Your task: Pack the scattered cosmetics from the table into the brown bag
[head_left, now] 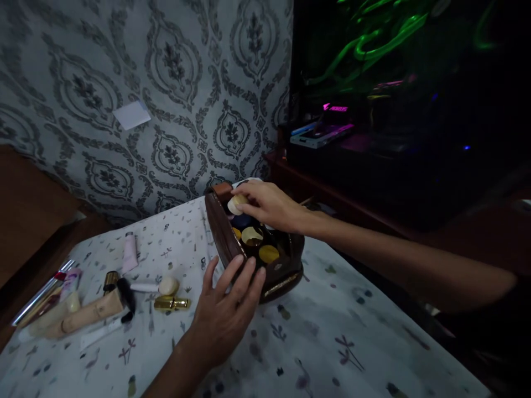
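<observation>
A dark brown cosmetic bag [277,276] stands open on the flowered tablecloth [332,342], with several round gold and dark lids showing inside. My left hand [226,312] rests flat against the bag's near side, fingers spread and holding nothing. My right hand [267,205] reaches over the bag's far end, fingers pinched on a small pale round item [235,204] just above the opening.
Cosmetics lie to the left of the bag: a pink tube [129,251], a beige foundation tube [85,316], a gold lipstick [171,303], a white stick with a pale round tip [155,287]. Patterned wallpaper [174,99] stands behind. A dark shelf with glowing electronics [323,132] is at right.
</observation>
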A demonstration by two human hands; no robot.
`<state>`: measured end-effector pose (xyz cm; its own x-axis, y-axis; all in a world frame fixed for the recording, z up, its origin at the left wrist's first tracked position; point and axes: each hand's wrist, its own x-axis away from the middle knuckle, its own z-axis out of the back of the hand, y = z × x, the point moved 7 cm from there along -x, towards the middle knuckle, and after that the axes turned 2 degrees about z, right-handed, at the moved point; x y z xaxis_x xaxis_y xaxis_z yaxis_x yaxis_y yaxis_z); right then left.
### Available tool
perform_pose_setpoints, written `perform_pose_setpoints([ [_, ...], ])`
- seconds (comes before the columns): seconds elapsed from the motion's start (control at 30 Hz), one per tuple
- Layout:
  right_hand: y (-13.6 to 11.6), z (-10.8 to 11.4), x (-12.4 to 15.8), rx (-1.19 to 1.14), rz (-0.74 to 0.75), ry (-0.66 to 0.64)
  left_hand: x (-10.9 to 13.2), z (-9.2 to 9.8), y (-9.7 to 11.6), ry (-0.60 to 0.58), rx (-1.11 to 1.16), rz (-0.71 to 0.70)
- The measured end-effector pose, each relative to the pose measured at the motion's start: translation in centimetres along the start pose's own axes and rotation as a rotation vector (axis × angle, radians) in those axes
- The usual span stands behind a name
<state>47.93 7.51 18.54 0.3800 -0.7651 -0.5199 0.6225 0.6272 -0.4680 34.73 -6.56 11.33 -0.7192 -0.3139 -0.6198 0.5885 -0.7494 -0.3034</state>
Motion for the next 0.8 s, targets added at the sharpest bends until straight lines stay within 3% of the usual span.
perform_pose_setpoints([
  [0.13,0.7,-1.1,-2.8,0.271,-0.008,-0.212,0.1,0.0,0.0,0.035,0.015,0.011],
  [0.33,0.7,-3.2,-5.2,0.396,-0.086,-0.54,0.1,-0.1,0.1,0.051,0.032,0.039],
  [0.5,-0.4,-3.0,-5.0,0.33,-0.002,-0.499,0.3,0.3,0.1,0.028,0.069,0.052],
  [0.7,-1.9,-2.9,-1.3,0.213,0.159,-0.55,0.9,0.5,-0.1,-0.007,0.135,0.042],
  [0.8,-1.9,-2.5,-0.4,0.186,0.229,-0.504,0.8,0.5,-0.1,-0.002,0.139,0.036],
])
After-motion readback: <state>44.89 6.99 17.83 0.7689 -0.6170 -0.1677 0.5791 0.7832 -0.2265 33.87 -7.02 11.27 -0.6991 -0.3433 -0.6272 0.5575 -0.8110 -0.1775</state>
